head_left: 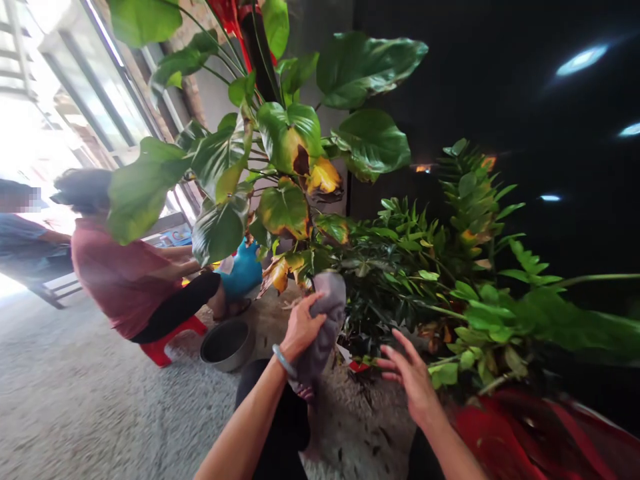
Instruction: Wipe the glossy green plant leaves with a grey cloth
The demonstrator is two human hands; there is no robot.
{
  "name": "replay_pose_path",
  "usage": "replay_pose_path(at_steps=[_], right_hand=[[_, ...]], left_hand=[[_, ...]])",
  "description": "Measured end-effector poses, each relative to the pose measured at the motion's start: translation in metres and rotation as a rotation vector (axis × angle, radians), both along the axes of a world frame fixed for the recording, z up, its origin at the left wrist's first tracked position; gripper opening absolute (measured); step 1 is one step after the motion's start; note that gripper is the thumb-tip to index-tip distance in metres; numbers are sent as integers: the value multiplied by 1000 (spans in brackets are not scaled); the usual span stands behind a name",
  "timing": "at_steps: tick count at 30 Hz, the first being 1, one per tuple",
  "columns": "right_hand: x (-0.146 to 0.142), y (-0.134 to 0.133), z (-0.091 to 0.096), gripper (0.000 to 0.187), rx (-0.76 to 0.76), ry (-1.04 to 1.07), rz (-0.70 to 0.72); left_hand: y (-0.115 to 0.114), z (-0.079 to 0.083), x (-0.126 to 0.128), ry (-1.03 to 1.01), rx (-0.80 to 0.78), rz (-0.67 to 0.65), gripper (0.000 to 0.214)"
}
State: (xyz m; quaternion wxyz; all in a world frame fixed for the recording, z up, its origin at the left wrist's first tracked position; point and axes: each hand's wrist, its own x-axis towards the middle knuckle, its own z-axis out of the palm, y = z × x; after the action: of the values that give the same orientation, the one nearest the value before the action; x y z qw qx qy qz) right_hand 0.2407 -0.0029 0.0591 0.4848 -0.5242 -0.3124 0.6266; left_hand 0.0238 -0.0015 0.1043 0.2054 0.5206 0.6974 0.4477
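My left hand [301, 327] is closed around a grey cloth [325, 320], held up against the lower leaves of a big-leaved potted plant [280, 153]; a pale bangle sits on that wrist. My right hand [411, 371] hovers open, fingers spread, just in front of the dark small-leaved plants [400, 267], holding nothing. Several of the big leaves near the cloth are yellow and brown at the edges [323, 177].
A person in a pink top [120, 273] sits on a low red stool [170, 337] at the left, beside a metal bowl [227, 343] and a blue container [245, 270]. A red object [525, 433] lies at lower right. Fern-like fronds [470, 200] stand against the dark wall.
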Motion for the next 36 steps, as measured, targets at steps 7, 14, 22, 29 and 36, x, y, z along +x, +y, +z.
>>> replay_pose_path(at_steps=[7, 14, 22, 29, 36], right_hand=[[-16, 22, 7, 52, 79, 5, 144], [-27, 21, 7, 40, 80, 81, 121], [-10, 11, -5, 41, 39, 16, 70], [-15, -2, -19, 42, -16, 64, 41], [-18, -5, -13, 40, 14, 68, 16]], left_hand=[[-34, -17, -3, -75, -239, -285, 54], [5, 15, -17, 7, 229, 89, 50], [-15, -19, -11, 70, -252, -184, 51], [25, 49, -24, 161, 343, 115, 47], [32, 24, -14, 215, -45, -126, 53]])
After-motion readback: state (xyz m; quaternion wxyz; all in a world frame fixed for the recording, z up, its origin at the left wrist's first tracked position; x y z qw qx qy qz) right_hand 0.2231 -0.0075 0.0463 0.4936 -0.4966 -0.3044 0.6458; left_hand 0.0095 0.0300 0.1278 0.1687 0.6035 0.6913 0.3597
